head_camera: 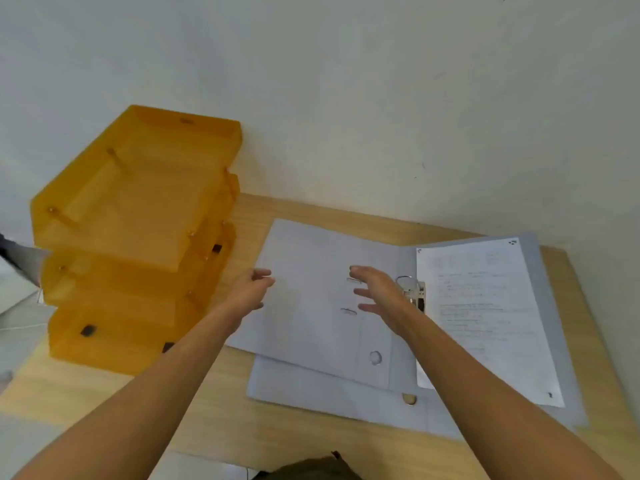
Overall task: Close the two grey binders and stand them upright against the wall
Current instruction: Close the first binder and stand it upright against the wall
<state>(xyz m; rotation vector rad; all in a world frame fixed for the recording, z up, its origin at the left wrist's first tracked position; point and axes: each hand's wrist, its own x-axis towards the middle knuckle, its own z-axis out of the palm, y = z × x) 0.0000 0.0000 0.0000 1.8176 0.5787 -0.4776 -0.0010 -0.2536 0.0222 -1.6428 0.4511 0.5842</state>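
Observation:
Two grey binders lie open and flat on the wooden desk, one stacked on the other. The upper binder (311,299) shows its left cover, metal rings (410,284) and a printed paper sheet (485,313) on its right side. Only the front edge of the lower binder (329,389) sticks out beneath it. My left hand (251,292) reaches the left edge of the upper binder's cover, fingers apart. My right hand (379,292) hovers over the cover just left of the rings, fingers spread, holding nothing.
A stack of orange translucent letter trays (138,237) stands at the left of the wooden desk (104,386), against the pale wall (381,116). The wall runs along the desk's far edge behind the binders. The desk's right edge lies close to the binders.

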